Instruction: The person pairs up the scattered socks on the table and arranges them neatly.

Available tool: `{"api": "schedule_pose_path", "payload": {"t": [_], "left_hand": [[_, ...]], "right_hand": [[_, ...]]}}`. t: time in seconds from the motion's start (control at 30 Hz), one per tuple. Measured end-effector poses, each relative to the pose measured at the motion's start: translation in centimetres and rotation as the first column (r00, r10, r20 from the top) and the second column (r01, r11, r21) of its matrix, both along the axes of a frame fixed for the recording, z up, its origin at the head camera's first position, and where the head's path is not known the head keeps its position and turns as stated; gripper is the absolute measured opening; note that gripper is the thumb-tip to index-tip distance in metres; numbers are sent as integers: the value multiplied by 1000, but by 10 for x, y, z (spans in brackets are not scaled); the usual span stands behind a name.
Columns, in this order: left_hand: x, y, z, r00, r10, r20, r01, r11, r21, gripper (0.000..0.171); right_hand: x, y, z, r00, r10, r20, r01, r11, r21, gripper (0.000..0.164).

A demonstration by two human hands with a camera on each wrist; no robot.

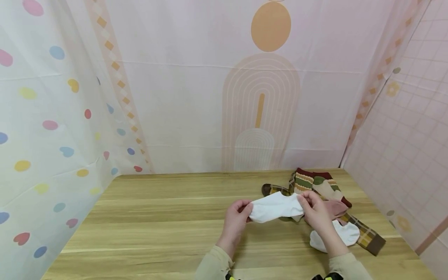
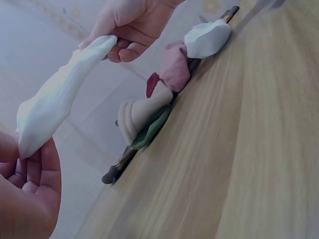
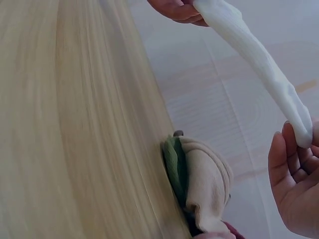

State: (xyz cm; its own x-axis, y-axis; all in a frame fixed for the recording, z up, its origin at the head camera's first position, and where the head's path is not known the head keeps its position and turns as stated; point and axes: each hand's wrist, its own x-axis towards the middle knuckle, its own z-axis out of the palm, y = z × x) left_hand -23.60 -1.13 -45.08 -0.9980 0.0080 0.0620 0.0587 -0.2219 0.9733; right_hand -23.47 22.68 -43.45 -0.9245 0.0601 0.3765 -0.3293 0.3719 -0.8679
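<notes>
A white ankle sock (image 1: 274,208) is stretched sideways above the table, held between both hands. My left hand (image 1: 236,217) pinches its toe end with thumb and fingers. At the opposite end, my right hand (image 1: 316,212) pinches the sock near its opening. In the left wrist view the white sock (image 2: 65,89) slants between the left hand (image 2: 30,189) and the right hand (image 2: 137,27). The right wrist view shows the same sock (image 3: 261,62) with the right hand (image 3: 299,179) gripping the lower end. A second white sock (image 1: 346,233) lies under my right forearm.
On the table's right side lies a pile of socks: patterned striped ones (image 1: 304,182), a pink one (image 1: 335,209) and brown plaid ones (image 1: 365,233). The wooden tabletop (image 1: 150,229) extends left of the hands. Printed curtains (image 1: 182,109) hang behind and at both sides.
</notes>
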Motion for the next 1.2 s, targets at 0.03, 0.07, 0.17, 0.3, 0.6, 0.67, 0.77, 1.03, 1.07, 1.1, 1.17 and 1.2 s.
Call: {"api": "schedule_pose_path", "payload": {"t": [0.03, 0.07, 0.17, 0.3, 0.6, 0.67, 0.77, 1.03, 1.07, 1.1, 1.17, 1.2], "left_hand": [[0, -1, 0, 1000, 2, 3, -2, 1000, -4, 19], [-1, -3, 1, 1000, 5, 3, -5, 1000, -12, 19], [-2, -9, 3, 1000, 9, -5, -9, 999, -35, 19], [-3, -18, 7, 1000, 13, -25, -14, 998, -63, 21], [-8, -37, 13, 999, 11, -53, -17, 993, -118, 22], [-9, -40, 14, 998, 5, -57, -13, 991, -130, 21], [-11, -45, 14, 998, 8, -65, -17, 990, -140, 21], [-17, -56, 15, 997, 38, -73, -49, 986, -160, 20], [-17, -58, 14, 996, 40, -76, -52, 985, -166, 21], [-18, -60, 14, 996, 43, -73, -55, 984, -170, 21], [-20, -63, 13, 997, 46, -69, -57, 982, -178, 21], [-21, -64, 12, 997, 46, -69, -58, 981, -183, 22]], "right_hand": [[-1, -1, 0, 1000, 4, -14, -4, 1000, 3, 13], [-2, -2, -1, 999, 8, -32, -7, 1000, 9, 12], [-3, -6, -2, 997, 27, -76, -26, 1000, 9, 10], [-5, -12, -2, 994, 48, -97, -48, 999, 4, 9], [-14, -25, 0, 997, 57, -61, -55, 998, 39, 9], [-15, -28, 1, 998, 53, -35, -51, 997, 49, 10], [-9, -36, 14, 998, 58, 3, -58, 996, 66, 10], [-23, -46, 5, 996, 88, 30, -89, 995, 44, 10], [-28, -45, 0, 995, 93, 41, -95, 995, 34, 11], [-30, -46, -2, 994, 99, 47, -100, 994, 31, 11], [-33, -48, -5, 992, 110, 68, -112, 994, 21, 12], [-34, -50, -6, 991, 115, 72, -117, 993, 20, 12]]}}
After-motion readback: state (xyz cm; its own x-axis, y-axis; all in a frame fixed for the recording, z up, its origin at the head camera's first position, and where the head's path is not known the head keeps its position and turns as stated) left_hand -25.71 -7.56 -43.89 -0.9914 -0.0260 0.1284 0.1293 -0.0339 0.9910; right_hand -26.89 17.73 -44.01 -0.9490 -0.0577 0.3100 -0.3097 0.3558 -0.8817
